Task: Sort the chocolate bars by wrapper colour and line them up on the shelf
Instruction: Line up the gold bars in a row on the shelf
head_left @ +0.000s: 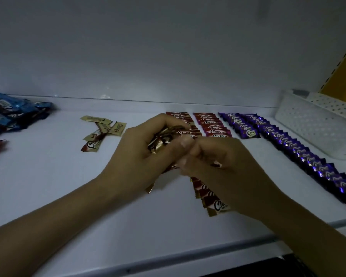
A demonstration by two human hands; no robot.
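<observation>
the bunch of gold-wrapped bars [161,143] is clamped in my left hand [136,156], just above the shelf [68,196], in front of the red rows [214,126]. my right hand [224,168] curls against the bunch, but it's too blurred to tell if it pinches one. purple rows [288,144] and a white basket [312,126] lie to the right, loose gold bars [100,130] and a blue pile [12,116] to the left.
</observation>
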